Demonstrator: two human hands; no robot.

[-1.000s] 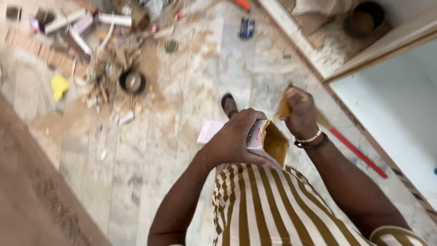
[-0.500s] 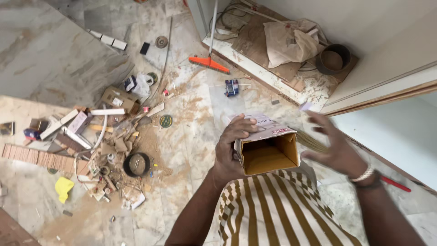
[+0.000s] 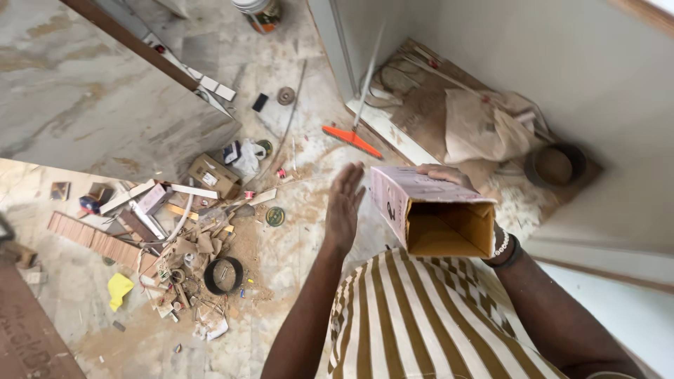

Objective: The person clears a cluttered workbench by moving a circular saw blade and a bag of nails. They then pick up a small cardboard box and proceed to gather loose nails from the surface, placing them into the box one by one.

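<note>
Marble flooring [image 3: 295, 238], dusted with sawdust and strewn with scraps, is filling most of the view, with a pale wall rising toward 2 o'clock. At the centre, the right hand [image 3: 449, 177] is gripping an open cardboard box [image 3: 439, 214] from behind, its fingers curling over the far top edge while the wrist is wearing a beaded bracelet [image 3: 503, 242]; the box is being held in the air just in front of a brown-and-cream striped shirt [image 3: 421, 316], its open brown inside facing the camera and its pinkish printed side turning toward 9 o'clock. The left hand [image 3: 344, 207] is standing just beside that side at 9 o'clock of the box, flat and fully open, fingers together, holding nothing and not touching the cardboard. Further out at 12 o'clock, an orange-headed squeegee [image 3: 352, 140] is lying on the floor with its pale handle running up toward a door frame. At 2 o'clock a crumpled sack [image 3: 481, 126] and a round dark pan [image 3: 558, 165] are sitting on a dirty board. At 9 o'clock a heap of wood offcuts, small cartons and a black ring [image 3: 223, 275] is spreading out, with a yellow scrap [image 3: 119, 289] near 8 o'clock.
</note>
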